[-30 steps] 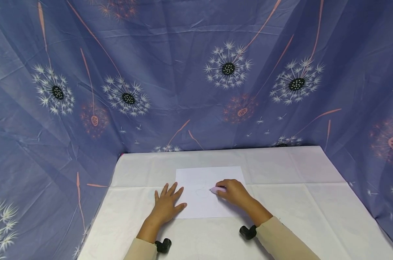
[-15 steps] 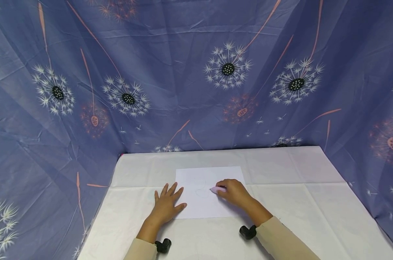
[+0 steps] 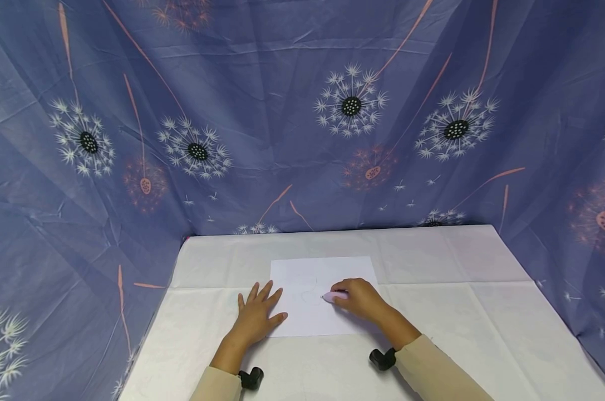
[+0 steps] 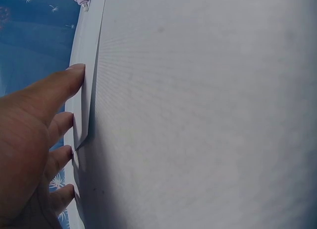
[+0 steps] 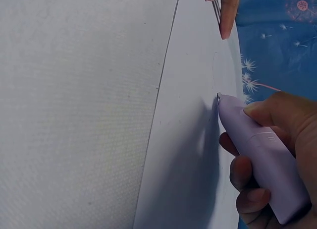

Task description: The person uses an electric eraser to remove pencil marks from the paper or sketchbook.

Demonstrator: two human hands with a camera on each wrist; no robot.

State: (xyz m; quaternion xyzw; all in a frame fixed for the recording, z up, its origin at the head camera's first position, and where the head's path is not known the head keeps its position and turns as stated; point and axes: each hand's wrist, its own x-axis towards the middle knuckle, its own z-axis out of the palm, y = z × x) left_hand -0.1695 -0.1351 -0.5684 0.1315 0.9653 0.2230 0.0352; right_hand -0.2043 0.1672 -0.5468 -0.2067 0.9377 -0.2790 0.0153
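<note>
My right hand [image 3: 359, 298] grips a thick lilac 3D pen [image 3: 336, 297] with a small metal tip. In the right wrist view the pen [image 5: 265, 154] slants, its tip at the surface of the white paper [image 5: 185, 90], with the thumb along its upper side. Faint curved lines show on the paper [image 3: 292, 273] left of the tip. My left hand [image 3: 256, 318] lies with fingers spread over the sheet's left edge. In the left wrist view the left thumb [image 4: 69, 83] touches the paper [image 4: 89, 90], and the pen's tip [image 4: 85, 6] shows at the top.
A white cloth [image 3: 207, 317] with fold creases covers the table under the paper. Behind and beside it hangs a blue curtain [image 3: 277, 122] with dandelion prints. Black devices, one on the left wrist [image 3: 252, 379] and one on the right [image 3: 382, 359], sit near the sleeves.
The right hand has shifted the pen slightly toward the person, with its tip still over the drawn lines. The left hand has stayed in place on the paper.
</note>
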